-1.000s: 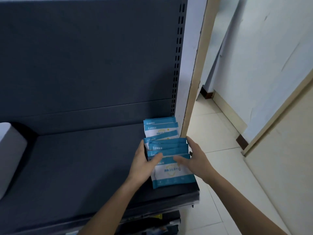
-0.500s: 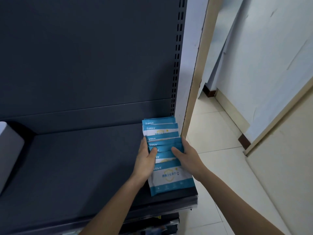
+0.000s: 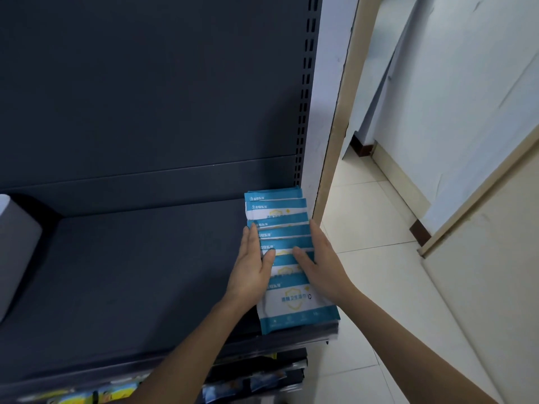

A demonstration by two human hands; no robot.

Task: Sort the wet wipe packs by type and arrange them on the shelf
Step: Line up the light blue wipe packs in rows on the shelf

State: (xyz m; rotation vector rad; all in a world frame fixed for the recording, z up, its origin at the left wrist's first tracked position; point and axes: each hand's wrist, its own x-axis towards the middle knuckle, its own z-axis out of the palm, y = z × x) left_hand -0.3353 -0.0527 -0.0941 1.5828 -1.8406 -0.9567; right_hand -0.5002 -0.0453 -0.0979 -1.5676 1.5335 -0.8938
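Wipe packs point(image 3: 284, 240) lie overlapped in a row at the right end of the shelf point(image 3: 145, 272), left hand point(image 3: 250, 272) and right hand point(image 3: 323, 266) flat against its sides, thumbs on top, seemingly squaring it; next, nudge it evenly back.

A shop: dark slotted retail shelving point(image 3: 145, 272) (gondola type) stocked with packaged goods point(image 3: 248, 383).

Left hand point(image 3: 251, 271) and right hand point(image 3: 322, 266) slid rearward along the packs point(image 3: 296, 306), fingers straightening.
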